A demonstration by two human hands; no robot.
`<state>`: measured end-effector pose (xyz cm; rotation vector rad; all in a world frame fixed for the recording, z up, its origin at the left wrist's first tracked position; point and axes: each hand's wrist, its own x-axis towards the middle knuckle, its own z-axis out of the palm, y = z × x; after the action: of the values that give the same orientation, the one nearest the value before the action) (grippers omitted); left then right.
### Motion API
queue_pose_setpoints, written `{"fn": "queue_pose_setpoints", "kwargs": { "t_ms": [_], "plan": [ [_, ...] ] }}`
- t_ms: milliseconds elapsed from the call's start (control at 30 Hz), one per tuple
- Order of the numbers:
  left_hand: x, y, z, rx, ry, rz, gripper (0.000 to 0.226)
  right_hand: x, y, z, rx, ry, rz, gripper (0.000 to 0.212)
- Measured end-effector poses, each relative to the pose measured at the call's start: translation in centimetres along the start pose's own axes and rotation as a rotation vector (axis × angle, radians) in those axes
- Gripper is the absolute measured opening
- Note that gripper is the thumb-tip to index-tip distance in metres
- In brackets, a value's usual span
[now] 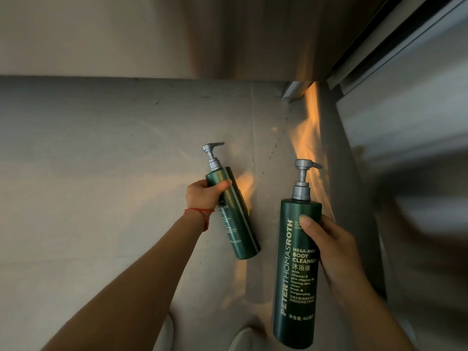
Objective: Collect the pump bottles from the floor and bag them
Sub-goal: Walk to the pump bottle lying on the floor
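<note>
Two dark green pump bottles with silver pump heads are in view. My left hand (203,196), with a red string at the wrist, grips the upper part of the farther bottle (234,216), which tilts with its pump toward the upper left over the grey floor. My right hand (329,245) grips the nearer, larger-looking bottle (295,272) around its middle and holds it upright close to the camera, its white lettering facing me. No bag is in view.
The grey floor (101,160) meets a beige wall (126,34) at the back. A glossy panel with a dark metal frame (405,122) runs down the right side. An orange light streak lies on the floor near the frame. Pale shoe tips (243,338) show at the bottom edge.
</note>
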<state>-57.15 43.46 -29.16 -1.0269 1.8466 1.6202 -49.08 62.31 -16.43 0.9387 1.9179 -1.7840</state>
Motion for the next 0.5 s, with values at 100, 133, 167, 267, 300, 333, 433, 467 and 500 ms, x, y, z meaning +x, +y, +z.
{"fn": "queue_pose_setpoints", "kwargs": {
  "t_ms": [100, 133, 167, 267, 300, 333, 433, 467, 500],
  "plan": [
    [-2.9, 1.1, -2.4, -0.162, -0.103, 0.036, 0.014, -1.4, -1.6, 0.5, -0.012, -0.020, 0.006, 0.041],
    [-4.3, 1.7, -3.5, -0.181, -0.125, 0.052, 0.014, -2.1, -2.4, 0.8, -0.018, -0.028, 0.008, 0.043],
    [-5.8, 2.3, -4.6, -0.187, -0.143, 0.064, 0.013, -2.9, -3.2, 1.1, -0.020, -0.034, 0.007, 0.044],
    [-10.7, 4.5, -8.2, -0.179, -0.162, 0.049, 0.012, -6.1, -6.3, 2.1, -0.019, -0.028, 0.017, 0.047],
    [-12.4, 5.3, -9.5, -0.175, -0.156, 0.040, 0.011, -7.3, -7.4, 2.4, -0.022, -0.024, 0.021, 0.047],
    [-14.0, 6.2, -10.7, -0.177, -0.148, 0.033, 0.010, -8.5, -8.6, 2.8, -0.021, -0.022, 0.021, 0.047],
    [-18.7, 9.3, -14.2, -0.190, -0.115, 0.032, 0.009, -12.3, -12.6, 3.5, -0.023, -0.018, 0.021, 0.043],
    [-20.3, 10.6, -15.3, -0.198, -0.101, 0.038, 0.009, -13.6, -14.1, 3.7, -0.028, -0.021, 0.019, 0.044],
    [-21.8, 11.9, -16.4, -0.209, -0.089, 0.048, 0.009, -14.9, -15.6, 3.8, -0.032, -0.025, 0.016, 0.045]
  ]
}}
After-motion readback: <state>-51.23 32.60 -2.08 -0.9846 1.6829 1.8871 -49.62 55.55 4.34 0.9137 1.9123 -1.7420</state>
